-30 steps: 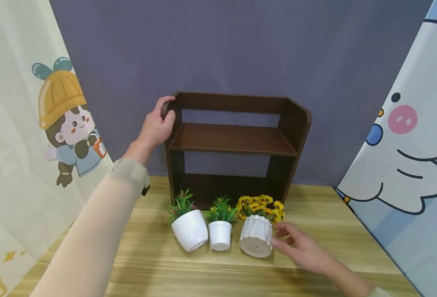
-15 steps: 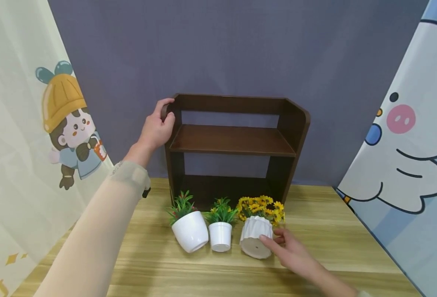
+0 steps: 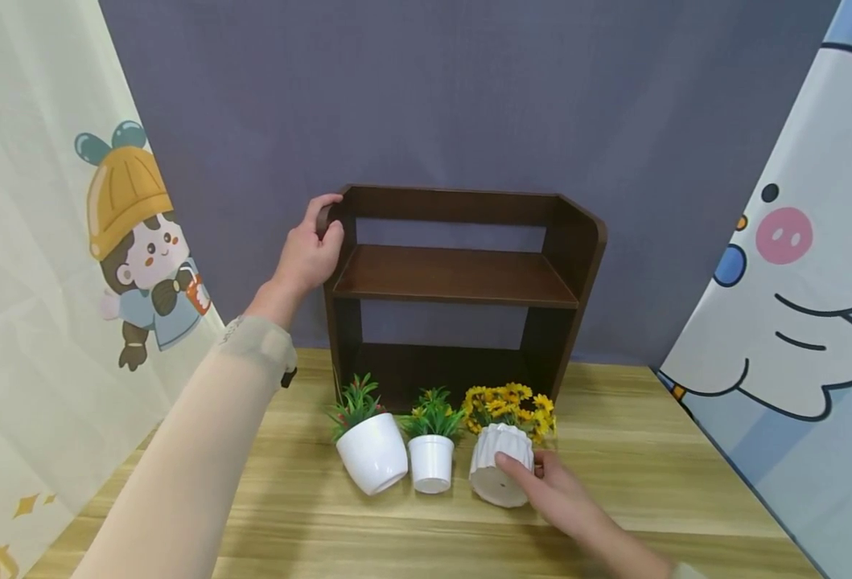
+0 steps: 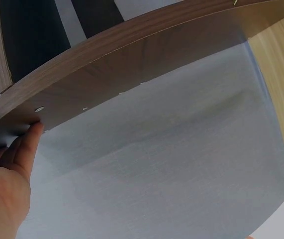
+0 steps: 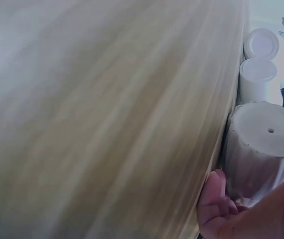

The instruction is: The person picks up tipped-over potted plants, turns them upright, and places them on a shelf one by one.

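A dark brown two-tier shelf [image 3: 454, 273] stands at the back of the table. My left hand [image 3: 308, 256] grips the upper front edge of its left side panel [image 4: 132, 64], with the thumb on the inner side. In front of the shelf lies a white fluted flowerpot [image 3: 500, 450] of yellow flowers, tipped over with its base facing me. My right hand [image 3: 559, 492] holds this pot from the right, thumb over the base rim and fingers curled by its far side. In the right wrist view, the pot's base [image 5: 266, 130] shows a small hole.
Left of the flowers, a small white pot [image 3: 431, 462] and a larger smooth white pot [image 3: 372, 454], both with green plants, lie tipped on the wooden table [image 3: 368, 539]. A grey-blue cloth [image 3: 433, 88] hangs behind the shelf, with printed sheets at both sides.
My right hand has moved left onto the flowerpot, the thumb coming over its base and the fingers closing on its side. The left hand keeps its grip on the shelf.
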The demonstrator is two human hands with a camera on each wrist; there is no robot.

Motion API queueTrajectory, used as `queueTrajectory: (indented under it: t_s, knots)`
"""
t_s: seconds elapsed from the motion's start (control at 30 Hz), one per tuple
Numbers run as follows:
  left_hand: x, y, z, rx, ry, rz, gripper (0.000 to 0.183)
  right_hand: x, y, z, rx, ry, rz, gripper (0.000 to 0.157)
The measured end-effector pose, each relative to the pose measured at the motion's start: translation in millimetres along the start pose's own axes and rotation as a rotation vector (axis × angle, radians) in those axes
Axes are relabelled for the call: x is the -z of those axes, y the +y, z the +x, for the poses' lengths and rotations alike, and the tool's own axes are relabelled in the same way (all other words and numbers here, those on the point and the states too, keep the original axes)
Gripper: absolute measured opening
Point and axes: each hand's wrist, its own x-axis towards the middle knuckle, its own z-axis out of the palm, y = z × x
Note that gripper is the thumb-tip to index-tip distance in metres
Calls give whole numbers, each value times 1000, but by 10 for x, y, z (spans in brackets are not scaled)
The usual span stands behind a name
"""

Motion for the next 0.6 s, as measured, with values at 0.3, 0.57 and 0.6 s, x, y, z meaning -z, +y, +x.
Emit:
queueTrajectory:
  t_s: [0.3,0.57,0.6]
  knots:
    - [-25,-16,0,-1,9,-4,50,-35,-43,56,-24,-17,82,108]
    - [-26,-16,-1,1,10,-9,50,-76,-68,51,-33,-19,173,98]
    - [-27,-15,-1,2,8,-8,50,-80,-68,46,-35,-19,185,96]
